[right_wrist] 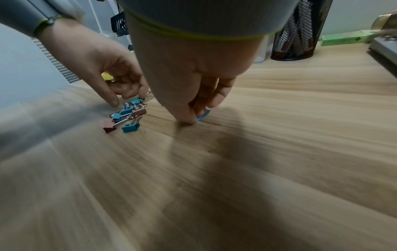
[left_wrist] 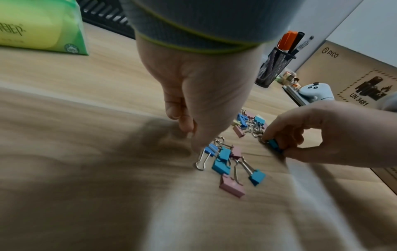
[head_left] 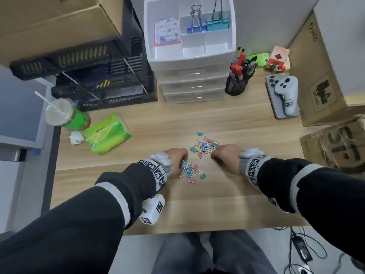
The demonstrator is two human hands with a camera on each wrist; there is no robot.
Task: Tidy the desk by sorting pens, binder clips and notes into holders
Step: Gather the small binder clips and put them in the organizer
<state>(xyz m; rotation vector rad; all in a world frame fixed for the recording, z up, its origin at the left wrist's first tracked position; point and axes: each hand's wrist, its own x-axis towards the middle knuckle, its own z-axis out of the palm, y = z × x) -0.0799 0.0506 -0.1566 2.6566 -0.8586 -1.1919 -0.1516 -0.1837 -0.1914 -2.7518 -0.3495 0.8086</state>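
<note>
Small coloured binder clips lie in two heaps on the wooden desk point(head_left: 138, 186): a near heap point(head_left: 192, 172) and a far heap point(head_left: 205, 145). My left hand point(head_left: 177, 157) hovers at the near heap point(left_wrist: 225, 161). Its thumb point(left_wrist: 194, 144) points down at the desk beside a blue clip and its fingers point(left_wrist: 177, 113) are curled, with no clip seen in them. My right hand point(head_left: 223, 155) pinches a blue binder clip point(left_wrist: 273, 145) between thumb and fingers, low on the desk point(right_wrist: 203, 116). The white drawer organiser point(head_left: 189, 54) at the back holds notes and two large clips.
A black mesh pen cup point(head_left: 237, 84) with pens stands right of the organiser. A green tissue pack point(head_left: 106, 135), a drink cup point(head_left: 63, 115) and crumpled paper lie at the left. A white controller point(head_left: 286, 93) on a phone and cardboard boxes point(head_left: 325, 76) sit at the right.
</note>
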